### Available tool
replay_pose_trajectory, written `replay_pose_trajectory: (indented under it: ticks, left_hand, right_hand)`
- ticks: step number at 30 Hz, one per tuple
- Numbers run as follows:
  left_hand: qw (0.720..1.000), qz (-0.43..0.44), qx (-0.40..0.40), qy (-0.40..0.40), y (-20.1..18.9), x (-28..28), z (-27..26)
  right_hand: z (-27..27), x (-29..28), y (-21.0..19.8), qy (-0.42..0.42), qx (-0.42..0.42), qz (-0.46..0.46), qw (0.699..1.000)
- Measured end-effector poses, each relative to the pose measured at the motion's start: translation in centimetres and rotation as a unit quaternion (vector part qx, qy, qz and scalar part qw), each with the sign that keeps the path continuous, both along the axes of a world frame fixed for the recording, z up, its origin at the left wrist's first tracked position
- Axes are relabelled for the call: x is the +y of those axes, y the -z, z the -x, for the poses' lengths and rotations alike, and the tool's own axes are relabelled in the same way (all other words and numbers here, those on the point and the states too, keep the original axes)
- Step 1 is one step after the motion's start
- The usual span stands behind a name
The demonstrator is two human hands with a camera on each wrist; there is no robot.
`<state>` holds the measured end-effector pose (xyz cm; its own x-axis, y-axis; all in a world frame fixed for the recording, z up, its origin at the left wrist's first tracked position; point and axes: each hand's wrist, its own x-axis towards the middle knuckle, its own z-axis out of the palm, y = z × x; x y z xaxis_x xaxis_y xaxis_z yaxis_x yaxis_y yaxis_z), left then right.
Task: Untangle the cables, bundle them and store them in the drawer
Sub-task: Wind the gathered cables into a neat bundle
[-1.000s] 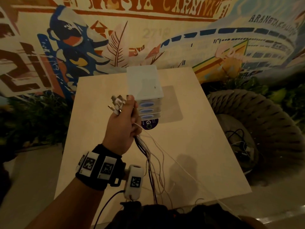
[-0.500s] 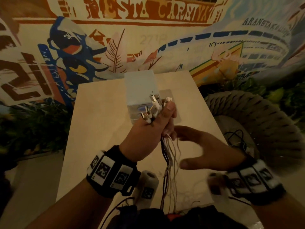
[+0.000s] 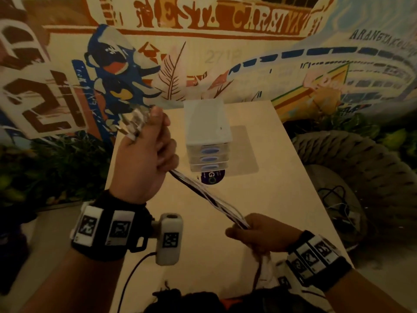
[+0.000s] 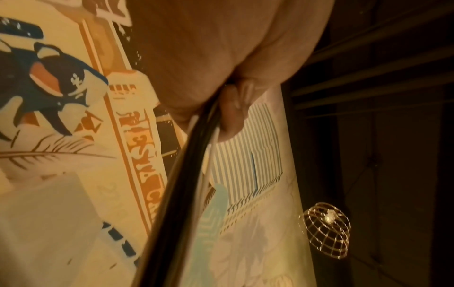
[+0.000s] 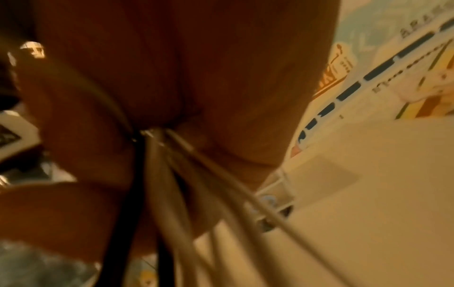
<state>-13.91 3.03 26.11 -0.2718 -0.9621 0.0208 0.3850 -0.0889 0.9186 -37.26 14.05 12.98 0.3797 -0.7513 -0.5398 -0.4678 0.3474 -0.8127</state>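
A bunch of black and white cables (image 3: 204, 194) runs taut and slanting between my two hands above the table. My left hand (image 3: 144, 152) is raised at the upper left and grips the bunch near its plugs (image 3: 133, 123), which stick out above the fist. My right hand (image 3: 259, 236) is lower, near the table's front, and is closed round the same bunch; the loose ends (image 3: 261, 267) hang below it. The left wrist view shows the cables (image 4: 186, 174) leaving the fist. In the right wrist view the cables (image 5: 167, 184) fan out from the palm. A small white drawer unit (image 3: 207, 136) stands on the table, all drawers closed.
The light wooden table (image 3: 270, 199) stands against a painted mural wall (image 3: 203, 53). A woven round chair (image 3: 361, 177) with more dark cables (image 3: 338, 206) on its seat is at the right. Plants (image 3: 45, 168) fill the left side.
My left hand has lifted up and to the left with the plug ends. My right hand, open beside the cables half a second ago, now grips the bunch lower down, pulling it straight.
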Motion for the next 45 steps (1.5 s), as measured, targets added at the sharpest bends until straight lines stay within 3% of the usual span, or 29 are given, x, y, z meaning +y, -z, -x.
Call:
replay_pose_trajectory:
  ticks: [4,8,14,17,19,21,26,30,33,35,37,39,40,42,45]
  left_hand:
    - [1.0,-0.005,0.01,-0.026,-0.5,-0.7,-2.0]
    - [1.0,0.003,0.003,-0.016,-0.3,0.1,-1.3]
    - [0.997,0.074,0.027,-0.009,-3.6,-0.2,-2.4]
    - [0.995,0.098,0.022,-0.019,-3.8,-1.2,-3.3]
    - [0.992,0.116,-0.014,-0.045,-3.1,-1.8,-3.8]
    - [0.989,0.121,-0.057,-0.066,-1.7,-2.5,-4.2]
    - [0.964,0.134,-0.21,-0.096,1.7,-2.6,-3.8]
    - [0.968,0.149,-0.195,-0.053,1.7,-1.1,-2.5]
    - [0.968,0.172,-0.185,-0.006,0.5,-0.4,-1.3]
    - [0.97,0.178,-0.16,0.033,-0.4,0.0,-0.2]
    - [0.973,0.176,-0.132,0.067,-1.1,0.3,1.1]
    - [0.975,0.173,-0.114,0.076,-1.6,0.5,2.0]
    - [0.976,0.172,-0.117,0.07,-1.8,0.4,2.1]
    - [0.975,0.172,-0.132,0.057,-2.0,-0.1,1.4]
    - [0.982,0.143,-0.122,0.017,-2.3,-1.5,-1.3]
  right_hand:
    - [4.3,2.1,0.9,0.007,0.016,-0.05,0.999]
    - [7.4,3.2,-2.0,0.018,0.1,-0.028,0.994]
    - [10.9,2.8,-14.6,0.146,0.245,0.184,0.941]
    - [10.8,1.9,-18.6,0.11,0.238,0.296,0.918]
    - [9.8,0.4,-17.9,0.044,0.272,0.291,0.916]
    - [8.8,-1.2,-14.6,0.001,0.29,0.263,0.92]
    - [7.2,-3.6,-5.9,-0.004,0.308,0.236,0.921]
    - [6.6,-3.2,-2.2,-0.056,0.283,0.114,0.951]
    - [5.1,-2.8,-2.2,-0.144,0.314,0.068,0.936]
    - [2.9,-3.5,-4.4,-0.133,0.254,0.092,0.954]
    - [-0.9,-4.6,-7.9,-0.085,0.14,0.188,0.968]
    - [-4.5,-6.3,-10.3,-0.071,0.027,0.301,0.951]
    - [-6.0,-7.1,-10.8,-0.062,-0.016,0.311,0.948]
    - [-7.6,-8.0,-11.1,-0.037,-0.066,0.251,0.965]
    - [-6.3,-7.6,-8.1,-0.023,-0.036,0.155,0.987]
